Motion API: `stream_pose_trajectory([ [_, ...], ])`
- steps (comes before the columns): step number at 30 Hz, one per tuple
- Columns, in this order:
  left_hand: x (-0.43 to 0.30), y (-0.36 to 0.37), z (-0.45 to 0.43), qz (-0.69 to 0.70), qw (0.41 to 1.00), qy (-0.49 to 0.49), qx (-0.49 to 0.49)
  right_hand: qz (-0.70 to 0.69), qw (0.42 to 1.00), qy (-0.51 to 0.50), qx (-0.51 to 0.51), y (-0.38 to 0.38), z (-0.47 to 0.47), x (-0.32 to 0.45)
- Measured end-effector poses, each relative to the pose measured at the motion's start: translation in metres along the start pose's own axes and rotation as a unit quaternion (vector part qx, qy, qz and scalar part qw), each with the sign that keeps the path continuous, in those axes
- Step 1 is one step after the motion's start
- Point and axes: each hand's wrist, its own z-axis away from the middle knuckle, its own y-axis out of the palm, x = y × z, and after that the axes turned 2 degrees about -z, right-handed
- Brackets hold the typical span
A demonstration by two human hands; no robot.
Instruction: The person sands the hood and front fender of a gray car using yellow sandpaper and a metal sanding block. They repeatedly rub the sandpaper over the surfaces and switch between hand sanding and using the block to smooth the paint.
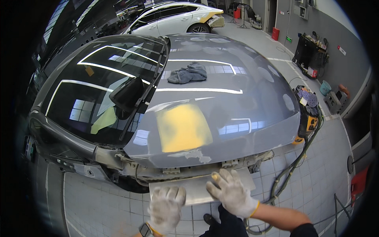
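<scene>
My left hand (167, 209), in a worn white work glove, rests with bent fingers on the near left part of a flat light-grey panel (194, 192). Its thumb and any grip under the edge are hidden. Across the panel's right side lies my right hand (232, 192), gloved alike, fingers apart and touching the surface. One fingertip has a yellow smear. Just beyond the panel is a grey car hood (237, 103) with dull, sanded-looking spots. A yellow patch of filler or primer (185, 129) covers part of its near side, with a pale bare-looking area (197, 155) below.
A grey cloth (188, 73) lies on the hood near the windshield (97, 80). The side mirror (127, 93) juts out at left. Dark hoses (279, 180) run along the tiled floor from a yellow-black machine (311, 123). A white car (174, 19) stands behind.
</scene>
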Motion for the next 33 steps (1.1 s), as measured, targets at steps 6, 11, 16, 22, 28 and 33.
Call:
stream_pose_trajectory([
  [6, 0.002, 0.074, 0.012, -0.075, 0.992, -0.056, -0.084, 0.088, 0.995, -0.007, -0.047, 0.058, 0.002, -0.010],
  [11, 0.028, 0.106, -0.018, -0.116, 0.983, -0.077, -0.117, 0.141, 0.985, -0.009, -0.096, 0.075, -0.034, -0.039],
  [16, 0.033, 0.107, -0.031, -0.128, 0.979, -0.080, -0.138, 0.125, 0.985, -0.006, -0.121, 0.093, -0.041, -0.054],
  [22, 0.033, 0.101, -0.038, -0.137, 0.978, -0.086, -0.128, 0.114, 0.986, -0.005, -0.123, 0.087, -0.046, -0.056],
  [28, 0.032, 0.103, -0.041, -0.142, 0.979, -0.091, -0.117, 0.111, 0.987, 0.002, -0.113, 0.088, -0.046, -0.059],
  [33, 0.031, 0.105, -0.037, -0.131, 0.982, -0.091, -0.097, 0.118, 0.986, 0.003, -0.118, 0.095, -0.042, -0.057],
])
